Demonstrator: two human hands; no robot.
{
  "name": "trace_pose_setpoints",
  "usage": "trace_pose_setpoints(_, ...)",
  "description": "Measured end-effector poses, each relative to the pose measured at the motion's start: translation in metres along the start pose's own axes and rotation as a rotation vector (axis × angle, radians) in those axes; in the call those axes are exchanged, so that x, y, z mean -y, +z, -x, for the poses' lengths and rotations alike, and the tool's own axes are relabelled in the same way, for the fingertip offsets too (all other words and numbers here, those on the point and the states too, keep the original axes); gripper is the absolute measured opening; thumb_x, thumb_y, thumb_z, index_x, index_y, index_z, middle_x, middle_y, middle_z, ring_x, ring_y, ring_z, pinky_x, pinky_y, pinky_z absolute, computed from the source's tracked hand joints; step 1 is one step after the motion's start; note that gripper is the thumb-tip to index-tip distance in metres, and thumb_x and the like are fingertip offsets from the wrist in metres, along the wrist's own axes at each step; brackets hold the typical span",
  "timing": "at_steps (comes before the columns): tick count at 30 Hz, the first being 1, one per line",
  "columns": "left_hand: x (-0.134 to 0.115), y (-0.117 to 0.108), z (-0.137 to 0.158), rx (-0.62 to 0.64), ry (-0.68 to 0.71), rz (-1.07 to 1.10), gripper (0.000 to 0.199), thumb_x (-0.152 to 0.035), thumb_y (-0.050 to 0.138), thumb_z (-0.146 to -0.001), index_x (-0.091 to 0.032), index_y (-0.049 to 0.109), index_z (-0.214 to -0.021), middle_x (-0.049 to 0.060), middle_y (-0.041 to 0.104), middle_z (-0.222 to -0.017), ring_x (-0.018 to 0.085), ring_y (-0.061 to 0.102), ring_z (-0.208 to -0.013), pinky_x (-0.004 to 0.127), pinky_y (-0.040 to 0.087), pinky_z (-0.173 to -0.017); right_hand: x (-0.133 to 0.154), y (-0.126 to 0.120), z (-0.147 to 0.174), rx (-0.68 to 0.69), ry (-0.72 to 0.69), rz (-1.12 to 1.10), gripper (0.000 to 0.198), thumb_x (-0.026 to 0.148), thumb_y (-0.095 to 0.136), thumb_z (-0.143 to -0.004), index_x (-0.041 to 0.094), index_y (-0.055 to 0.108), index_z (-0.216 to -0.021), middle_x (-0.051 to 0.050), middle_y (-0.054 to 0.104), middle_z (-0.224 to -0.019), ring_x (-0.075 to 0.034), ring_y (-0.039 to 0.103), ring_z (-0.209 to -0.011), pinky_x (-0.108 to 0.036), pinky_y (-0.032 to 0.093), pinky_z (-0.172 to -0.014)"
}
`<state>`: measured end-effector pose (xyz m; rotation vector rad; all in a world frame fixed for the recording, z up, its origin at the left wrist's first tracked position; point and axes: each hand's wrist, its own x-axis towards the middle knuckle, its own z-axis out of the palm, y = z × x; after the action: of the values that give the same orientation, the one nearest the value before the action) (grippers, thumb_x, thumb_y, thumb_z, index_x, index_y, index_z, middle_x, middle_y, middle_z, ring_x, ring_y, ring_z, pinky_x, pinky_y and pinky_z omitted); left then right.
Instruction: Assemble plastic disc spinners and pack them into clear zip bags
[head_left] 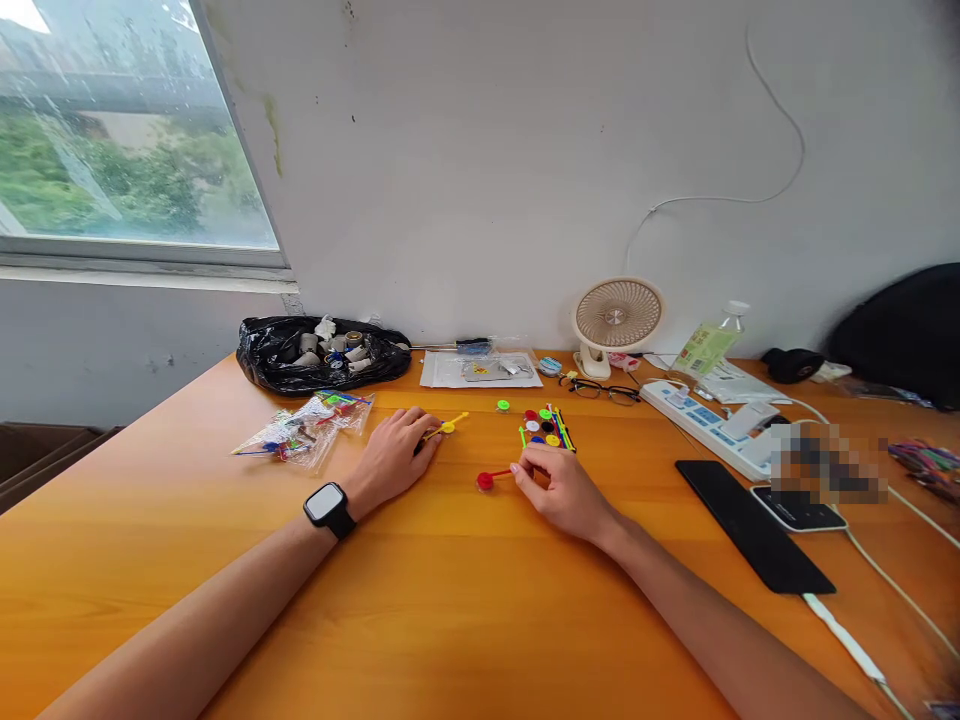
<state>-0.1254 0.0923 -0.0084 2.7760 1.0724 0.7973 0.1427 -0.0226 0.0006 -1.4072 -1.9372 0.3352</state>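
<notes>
Table (420, 610), filling the lower frame. Clear bags (301, 425), left of centre, hold colored parts, apparently unused. Left hand (394, 452), centre-left: fingers lie at a yellow arrow (459, 418); whether they grip it cannot be told. Right hand (559, 490), right of centre: thumb and finger pinch a red stick (501, 474). Bundled sticks (564, 430), beyond that hand, appear unpaired. Discs: yellow disc (448, 428) and red disc (485, 482) appear paired with their pieces; green disc (503, 406) and clustered discs (532, 426), upper centre-right, remain loose.
</notes>
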Motion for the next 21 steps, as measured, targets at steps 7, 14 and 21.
trace_pose_setpoints(7, -0.005, 0.002, 0.000, 0.003, 0.105, 0.163, 0.023, -0.027, 0.050, -0.107, -0.025, 0.066, -0.123, 0.006, 0.073, -0.114, 0.025, 0.065, -0.107, 0.040, 0.052, -0.095, 0.013, 0.002, 0.004, 0.066, -0.041, -0.086, 0.031, 0.022, 0.058, -0.098, 0.021, 0.047, -0.069, 0.002, 0.055, -0.070, -0.015, 0.049, -0.067, -0.029, 0.037, -0.066)
trace_pose_setpoints(14, -0.012, -0.005, -0.002, -0.048, 0.146, 0.209, 0.029, -0.031, 0.060, -0.102, -0.025, 0.065, -0.130, 0.008, 0.072, -0.122, 0.026, 0.063, -0.114, 0.043, 0.051, -0.101, 0.012, 0.000, 0.002, -0.013, 0.025, -0.180, 0.033, 0.028, 0.059, -0.098, 0.020, 0.052, -0.067, 0.002, 0.052, -0.065, -0.014, 0.045, -0.062, -0.030, 0.033, -0.060)
trace_pose_setpoints(21, -0.033, -0.017, 0.010, -0.139, 0.262, 0.350, 0.037, -0.023, 0.048, -0.107, -0.023, 0.055, -0.143, 0.011, 0.072, -0.119, 0.024, 0.065, -0.106, 0.041, 0.052, -0.095, 0.018, -0.002, 0.001, 0.054, 0.059, -0.346, 0.018, 0.028, 0.057, -0.101, 0.021, 0.072, -0.096, -0.006, 0.074, -0.097, -0.021, 0.067, -0.091, -0.033, 0.051, -0.084)
